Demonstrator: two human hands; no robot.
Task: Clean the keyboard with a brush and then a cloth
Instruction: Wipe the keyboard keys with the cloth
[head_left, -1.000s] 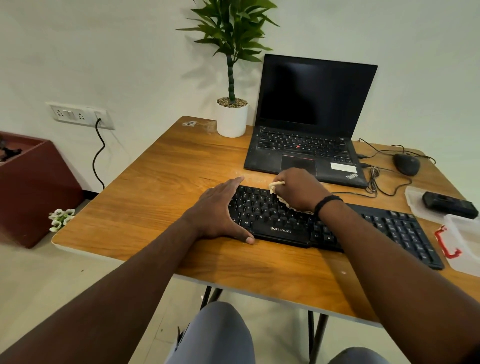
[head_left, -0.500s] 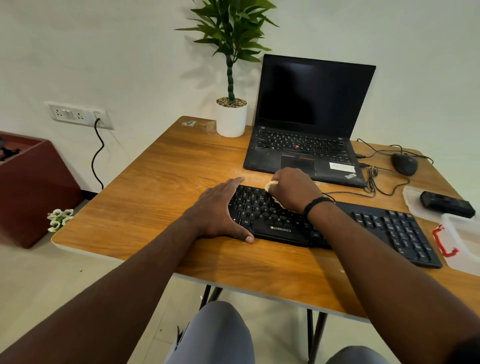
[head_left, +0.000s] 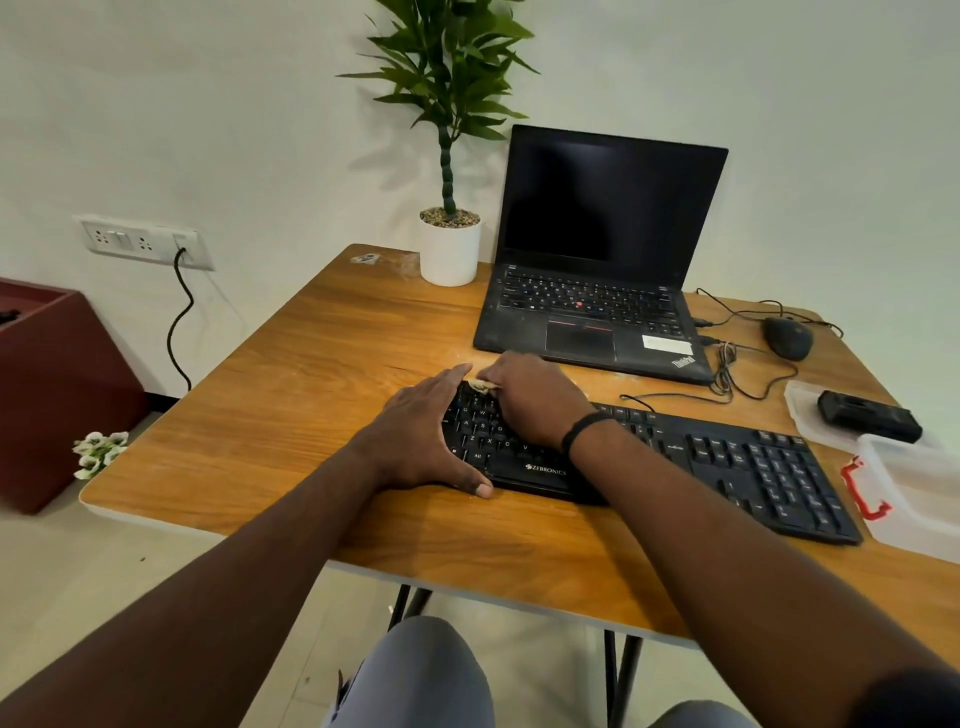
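A black Zebronics keyboard (head_left: 727, 462) lies across the wooden table (head_left: 322, 364) in front of me. My left hand (head_left: 421, 431) cups the keyboard's left end, thumb on its front edge, fingers at its far corner. My right hand (head_left: 535, 397) rests on the upper left keys, closed on a small pale cloth (head_left: 482, 385); only a corner of the cloth shows beside my fingers. No brush is visible.
An open black laptop (head_left: 597, 291) stands just behind the keyboard, a potted plant (head_left: 449, 244) to its left. At the right are a mouse (head_left: 787, 338) with cables, a black device (head_left: 867, 415) on a lid, and a clear plastic box (head_left: 919, 488) at the table's edge.
My right hand has slid the cloth leftward along the keys to the keyboard's upper left corner, close to my left fingers. My left hand has stayed in place.
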